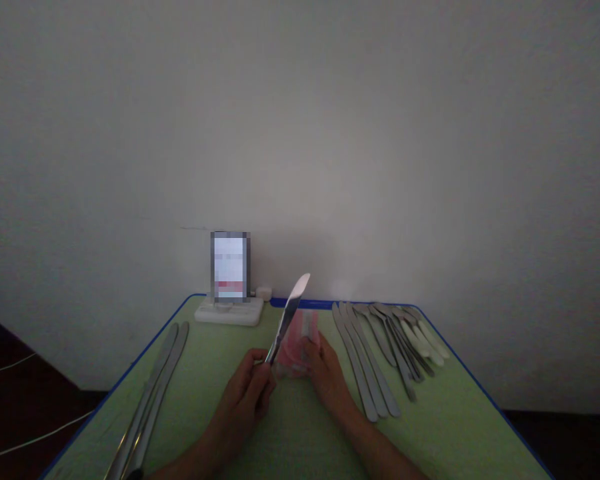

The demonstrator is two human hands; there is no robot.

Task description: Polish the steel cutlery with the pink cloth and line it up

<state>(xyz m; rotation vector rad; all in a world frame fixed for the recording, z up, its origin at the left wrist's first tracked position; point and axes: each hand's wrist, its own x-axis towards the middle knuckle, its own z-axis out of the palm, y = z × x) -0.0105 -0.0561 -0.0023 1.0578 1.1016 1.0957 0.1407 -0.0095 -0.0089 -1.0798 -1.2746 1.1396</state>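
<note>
My left hand (250, 390) is closed around the handle of a table knife (289, 313), whose blade points up and away to the right. Just right of it, my right hand (325, 370) grips a pink-and-white cloth (303, 337), with the thumb over its near side. The cloth lies close beside the knife; whether they touch I cannot tell. To the right of my right hand, several knives (365, 373) rest side by side. Long knives (163, 367) lie along the table's left side, their near ends partly out of frame.
Several spoons and forks (397, 340), some with white handles (423, 343), lie at the far right of the green table (290, 440) with a blue edge. A phone (230, 267) with a blurred screen stands on a white stand (230, 312) at the back left, before a wall.
</note>
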